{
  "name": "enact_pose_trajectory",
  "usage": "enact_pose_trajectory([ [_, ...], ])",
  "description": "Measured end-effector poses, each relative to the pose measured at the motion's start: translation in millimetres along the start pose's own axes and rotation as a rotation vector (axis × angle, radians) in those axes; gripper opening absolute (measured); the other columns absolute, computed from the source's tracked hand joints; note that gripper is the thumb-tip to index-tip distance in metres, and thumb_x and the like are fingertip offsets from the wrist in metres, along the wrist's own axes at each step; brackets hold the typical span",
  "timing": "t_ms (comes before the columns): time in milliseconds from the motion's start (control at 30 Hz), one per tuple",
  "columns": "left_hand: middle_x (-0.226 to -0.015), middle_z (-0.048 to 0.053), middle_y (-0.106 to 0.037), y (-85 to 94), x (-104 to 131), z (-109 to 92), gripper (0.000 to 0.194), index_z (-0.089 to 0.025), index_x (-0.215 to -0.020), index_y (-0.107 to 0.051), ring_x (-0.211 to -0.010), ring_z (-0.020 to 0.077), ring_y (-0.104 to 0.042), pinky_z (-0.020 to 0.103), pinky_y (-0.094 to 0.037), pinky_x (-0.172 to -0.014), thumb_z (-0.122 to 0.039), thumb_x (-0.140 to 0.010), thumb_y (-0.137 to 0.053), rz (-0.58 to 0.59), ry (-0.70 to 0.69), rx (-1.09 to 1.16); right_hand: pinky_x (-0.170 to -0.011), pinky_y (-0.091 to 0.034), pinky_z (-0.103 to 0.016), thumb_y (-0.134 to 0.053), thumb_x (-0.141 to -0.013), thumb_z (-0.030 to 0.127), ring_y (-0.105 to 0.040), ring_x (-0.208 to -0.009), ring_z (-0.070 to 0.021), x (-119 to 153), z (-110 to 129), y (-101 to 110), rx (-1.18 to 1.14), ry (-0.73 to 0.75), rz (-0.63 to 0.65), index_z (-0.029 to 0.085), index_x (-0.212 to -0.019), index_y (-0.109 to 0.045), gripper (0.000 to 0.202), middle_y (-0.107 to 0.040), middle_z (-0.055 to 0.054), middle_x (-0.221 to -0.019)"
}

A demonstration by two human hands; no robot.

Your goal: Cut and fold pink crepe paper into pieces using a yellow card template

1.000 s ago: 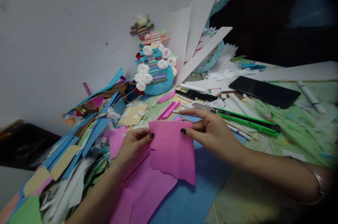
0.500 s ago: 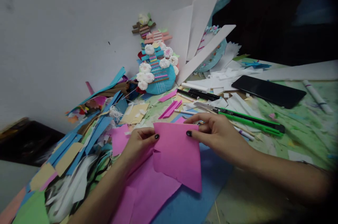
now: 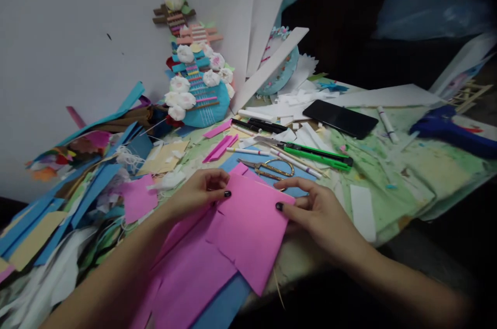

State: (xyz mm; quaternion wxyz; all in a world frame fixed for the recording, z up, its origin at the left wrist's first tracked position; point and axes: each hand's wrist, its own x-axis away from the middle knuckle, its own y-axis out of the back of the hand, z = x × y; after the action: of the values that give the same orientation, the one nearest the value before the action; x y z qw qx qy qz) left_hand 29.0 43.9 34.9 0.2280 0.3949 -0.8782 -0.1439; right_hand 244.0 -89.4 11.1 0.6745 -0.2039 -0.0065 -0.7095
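Observation:
Between my two hands is a piece of pink paper, tilted, with an uneven lower left edge. My left hand pinches its upper left corner, thumb in front and fingers behind. At the upper right corner, my right hand pinches it the same way. Beneath it lies a larger pink sheet, and under that some blue paper. Gold-handled scissors rest on the table just beyond the pink paper, partly hidden by it and my right fingers.
A green utility knife, a black phone and pens lie beyond my hands. Paper scraps and strips crowd the left. A blue guitar-shaped craft with white flowers leans on the wall. A blue glue gun is at right.
My view has swung right, bringing the glue gun and scissors into sight. The pink paper has tilted, its lower end shifting left; both hands still grip it.

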Motion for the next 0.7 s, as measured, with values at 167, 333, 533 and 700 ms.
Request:
enact_pose_trajectory([
  [167,-0.056,-0.007,-0.052,2.8,-9,-10,0.024,-0.017,-0.076,-0.051,-0.050,0.0070,-0.043,0.020,-0.034,-0.049,-0.023,-0.063,-0.070,0.167,0.027,-0.154,-0.048,-0.035,-0.019,-0.058,-0.072,0.011,-0.049,-0.051,-0.0084,4,-10,-1,0.276,0.132,-0.012,0.020,-0.109,-0.055,0.038,-0.062,0.001,-0.066],
  [333,-0.056,-0.005,-0.054,-6.0,-10,-15,0.020,-0.018,-0.071,-0.052,-0.054,0.0101,-0.049,0.023,-0.036,-0.053,-0.025,-0.062,-0.069,0.127,0.007,-0.343,-0.048,-0.032,-0.022,-0.055,-0.071,0.007,-0.043,-0.051,-0.0055,7,-16,6,0.539,0.235,-0.039,0.022,-0.107,-0.060,0.039,-0.066,-0.001,-0.093],
  [533,-0.062,-0.002,-0.060,-24.1,-3,-28,0.009,-0.016,-0.071,-0.061,-0.061,0.0134,-0.056,0.025,-0.039,-0.058,-0.021,-0.066,-0.067,0.015,0.001,-0.573,-0.086,-0.046,-0.032,-0.056,-0.070,0.008,-0.060,-0.096,-0.0168,15,-15,15,0.585,0.273,0.004,0.020,-0.103,-0.066,0.037,-0.066,-0.002,-0.108],
  [700,-0.074,-0.001,-0.063,-38.9,1,-41,0.009,-0.015,-0.081,-0.064,-0.069,0.0137,-0.059,0.028,-0.046,-0.067,-0.020,-0.075,-0.070,-0.014,0.030,-0.757,-0.063,-0.052,-0.029,-0.056,-0.073,0.013,-0.062,-0.070,-0.0153,20,-13,19,0.641,0.152,0.081,0.015,-0.106,-0.069,0.036,-0.069,-0.005,-0.087],
])
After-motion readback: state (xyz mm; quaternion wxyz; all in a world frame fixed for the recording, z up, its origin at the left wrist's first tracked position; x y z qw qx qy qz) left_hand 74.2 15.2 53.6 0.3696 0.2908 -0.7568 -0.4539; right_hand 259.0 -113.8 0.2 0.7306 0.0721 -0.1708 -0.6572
